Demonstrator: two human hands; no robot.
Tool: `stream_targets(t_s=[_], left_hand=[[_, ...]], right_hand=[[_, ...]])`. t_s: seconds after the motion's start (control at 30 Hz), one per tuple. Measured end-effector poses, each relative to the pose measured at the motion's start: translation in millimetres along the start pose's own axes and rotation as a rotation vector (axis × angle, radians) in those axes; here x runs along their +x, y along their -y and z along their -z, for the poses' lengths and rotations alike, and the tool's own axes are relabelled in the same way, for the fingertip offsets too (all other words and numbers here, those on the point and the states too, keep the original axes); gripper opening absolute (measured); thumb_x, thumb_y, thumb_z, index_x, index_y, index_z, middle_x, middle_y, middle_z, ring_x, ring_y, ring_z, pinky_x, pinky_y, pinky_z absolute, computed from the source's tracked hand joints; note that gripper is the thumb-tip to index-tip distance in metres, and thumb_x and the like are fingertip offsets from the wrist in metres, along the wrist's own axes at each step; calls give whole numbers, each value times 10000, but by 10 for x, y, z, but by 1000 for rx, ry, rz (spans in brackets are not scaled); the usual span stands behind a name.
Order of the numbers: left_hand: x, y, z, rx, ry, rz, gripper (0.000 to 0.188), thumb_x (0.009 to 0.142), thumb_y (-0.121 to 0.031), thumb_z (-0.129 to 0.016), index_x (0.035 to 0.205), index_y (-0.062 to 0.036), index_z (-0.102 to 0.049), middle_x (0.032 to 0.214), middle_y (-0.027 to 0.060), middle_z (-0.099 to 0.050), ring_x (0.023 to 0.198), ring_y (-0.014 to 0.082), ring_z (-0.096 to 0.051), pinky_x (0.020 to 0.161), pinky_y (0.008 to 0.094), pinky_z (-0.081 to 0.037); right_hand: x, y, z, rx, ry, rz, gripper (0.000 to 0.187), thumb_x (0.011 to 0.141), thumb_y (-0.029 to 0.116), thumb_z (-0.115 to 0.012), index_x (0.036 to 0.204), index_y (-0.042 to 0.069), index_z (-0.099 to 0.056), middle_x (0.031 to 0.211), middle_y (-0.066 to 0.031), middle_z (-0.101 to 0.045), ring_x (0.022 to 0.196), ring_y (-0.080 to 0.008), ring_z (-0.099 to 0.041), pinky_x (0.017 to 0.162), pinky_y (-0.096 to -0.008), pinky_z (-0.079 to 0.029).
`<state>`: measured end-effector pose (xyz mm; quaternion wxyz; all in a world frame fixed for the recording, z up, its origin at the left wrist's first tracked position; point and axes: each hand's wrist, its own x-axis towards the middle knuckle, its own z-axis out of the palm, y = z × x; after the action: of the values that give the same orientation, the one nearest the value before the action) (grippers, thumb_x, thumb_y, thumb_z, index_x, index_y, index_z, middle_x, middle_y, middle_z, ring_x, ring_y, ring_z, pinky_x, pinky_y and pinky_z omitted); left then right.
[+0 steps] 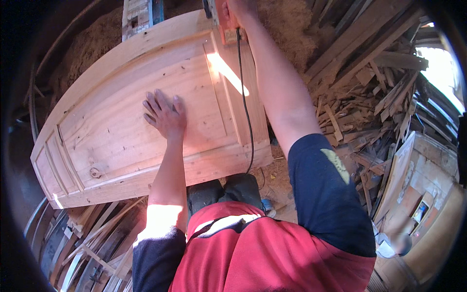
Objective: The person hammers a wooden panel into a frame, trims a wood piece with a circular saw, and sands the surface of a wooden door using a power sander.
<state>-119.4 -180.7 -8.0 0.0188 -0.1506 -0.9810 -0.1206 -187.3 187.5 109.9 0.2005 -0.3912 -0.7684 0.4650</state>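
Observation:
A pale wooden panel door [116,121] lies flat in front of me, its raised frame bordering a long middle panel and smaller panels at the left end. My left hand [168,116] rests palm down on the middle panel, fingers spread. At the door's far right edge, my right hand [242,10] grips an orange corded power tool [227,29], partly cut off by the top of the picture, so its exact kind does not show. From the tool a black cord [244,102] runs back toward me across the right end of the door.
Heaps of wood offcuts [350,117] lie to the right, below long leaning boards [360,44]. More scrap strips [97,238] fill the lower left. Sawdust [284,34] covers the ground beyond the door. A worn whitish wooden piece [423,170] stands at the far right.

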Motion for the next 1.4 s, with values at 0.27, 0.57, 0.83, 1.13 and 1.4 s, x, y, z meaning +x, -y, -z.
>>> stream_targets(t_s=[0.27, 0.57, 0.83, 1.13, 1.4], left_hand=[[-63, 180, 38, 48, -12, 16, 737, 1015, -542, -446, 1598, -101, -351, 1685, 169, -254, 1563, 405, -188, 1228, 642, -123], [-35, 127, -9, 61, -59, 13, 710, 1007, -533, -456, 1587, -133, -372, 1684, 141, -265, 1553, 385, -220, 1219, 637, -152], [-28, 127, 63, 76, 13, 44, 731, 1021, -535, -435, 1614, -120, -331, 1701, 147, -229, 1570, 382, -179, 1239, 619, -110], [-22, 165, 11, 81, -4, 40, 739, 1017, -543, -446, 1620, -136, -321, 1700, 138, -234, 1572, 375, -170, 1238, 618, -111], [-15, 109, 57, 37, 14, 27, 735, 1008, -531, -468, 1608, -126, -337, 1697, 138, -234, 1574, 383, -161, 1234, 634, -119]], right_hand=[[-2401, -556, 658, 462, 181, -153, 501, 1057, 544, -494, 955, 77, -644, 529, 25, -509, 429, -92, -503, 415, -287, -366], [-3657, -901, 1103, 373, 153, -251, 516, 1080, 500, -451, 1088, 10, -610, 631, -27, -564, 481, -93, -536, 429, -261, -437], [-2097, -476, 567, 425, 125, -225, 590, 1025, 582, -540, 734, 71, -576, 548, -10, -559, 443, -104, -571, 426, -283, -436], [-436, -129, -21, 302, 85, -45, 733, 992, 690, -460, 737, 26, -637, 567, -72, -600, 521, -212, -629, 495, -369, -490], [-727, -489, 173, 241, 121, 3, 818, 1006, 713, -395, 567, 54, -599, 476, -47, -572, 433, -187, -589, 452, -332, -464]])
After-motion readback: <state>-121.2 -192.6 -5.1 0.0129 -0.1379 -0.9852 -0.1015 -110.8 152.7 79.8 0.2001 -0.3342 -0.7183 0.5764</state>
